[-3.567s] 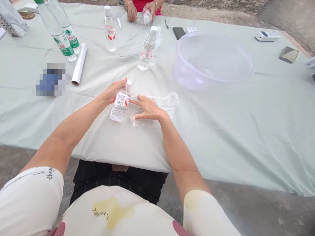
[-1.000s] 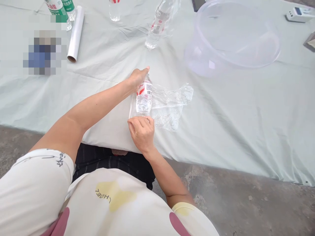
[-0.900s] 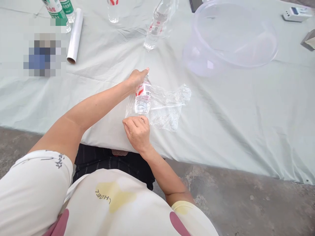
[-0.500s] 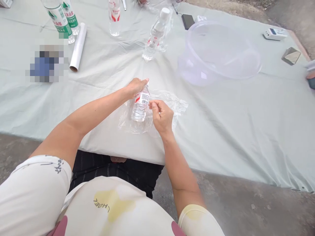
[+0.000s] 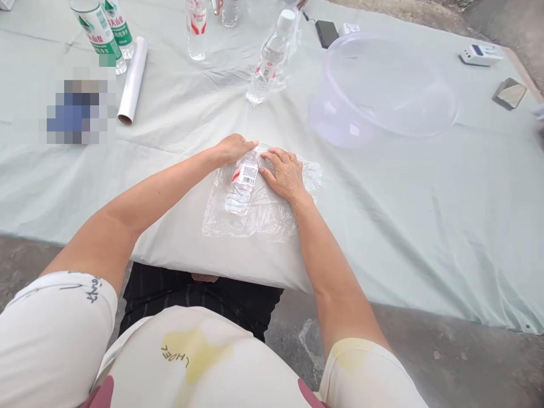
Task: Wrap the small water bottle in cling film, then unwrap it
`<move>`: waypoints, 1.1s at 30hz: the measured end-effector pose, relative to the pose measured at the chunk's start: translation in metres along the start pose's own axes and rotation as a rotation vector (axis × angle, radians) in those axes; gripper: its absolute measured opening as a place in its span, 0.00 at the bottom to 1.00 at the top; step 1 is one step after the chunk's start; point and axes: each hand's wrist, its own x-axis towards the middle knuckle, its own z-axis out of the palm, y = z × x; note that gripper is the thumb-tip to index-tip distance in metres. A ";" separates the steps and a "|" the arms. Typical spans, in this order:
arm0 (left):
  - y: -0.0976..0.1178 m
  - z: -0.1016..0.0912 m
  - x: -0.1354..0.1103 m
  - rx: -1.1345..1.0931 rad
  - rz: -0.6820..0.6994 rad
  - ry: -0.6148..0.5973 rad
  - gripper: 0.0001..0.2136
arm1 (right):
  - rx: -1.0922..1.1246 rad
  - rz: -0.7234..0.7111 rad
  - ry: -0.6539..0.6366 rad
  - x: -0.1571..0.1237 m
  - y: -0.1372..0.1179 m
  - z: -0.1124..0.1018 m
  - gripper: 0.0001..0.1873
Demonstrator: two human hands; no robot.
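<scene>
A small water bottle (image 5: 241, 195) with a red and white label lies on a crumpled sheet of clear plastic film (image 5: 272, 218) near the table's front edge. Its cap end points away from me. My left hand (image 5: 236, 148) is closed around that end, and the cap is hidden under the fingers. Just right of the bottle, my right hand (image 5: 284, 173) rests on the film with its fingers spread and the thumb close to the bottle's side. No object shows in the right hand.
A clear plastic basin (image 5: 340, 122) stands to the right. Behind are a film-wrapped bottle (image 5: 267, 68), another red-labelled bottle (image 5: 197, 34), green-labelled bottles (image 5: 100, 34) and a film roll (image 5: 133, 82). A black box (image 5: 326, 34) and a grey block (image 5: 509, 93) lie farther off.
My right hand has gone from a pinch beside the bottle to spread fingers on the film, which lies flatter. My left hand stays at the cap end. Another bottle appears at the back.
</scene>
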 end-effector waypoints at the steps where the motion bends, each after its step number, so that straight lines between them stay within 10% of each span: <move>1: -0.002 -0.003 0.001 0.130 0.028 0.008 0.24 | -0.002 0.000 -0.002 0.000 0.001 0.001 0.25; 5: -0.008 -0.009 0.003 0.488 0.236 0.015 0.18 | -0.008 0.010 -0.010 0.001 0.003 0.003 0.25; 12: -0.010 -0.019 -0.029 0.355 0.438 0.258 0.05 | 0.106 -0.031 -0.026 0.003 0.012 -0.007 0.25; 21: -0.039 -0.051 -0.128 0.864 0.076 0.191 0.26 | 0.236 0.021 0.279 0.002 -0.015 -0.025 0.18; 28: -0.065 -0.013 -0.170 0.882 0.114 0.158 0.20 | 0.098 -0.344 -0.036 0.043 -0.089 -0.028 0.25; 33: -0.075 -0.001 -0.174 0.790 0.111 0.211 0.09 | -0.183 -0.322 -0.343 0.082 -0.113 -0.018 0.26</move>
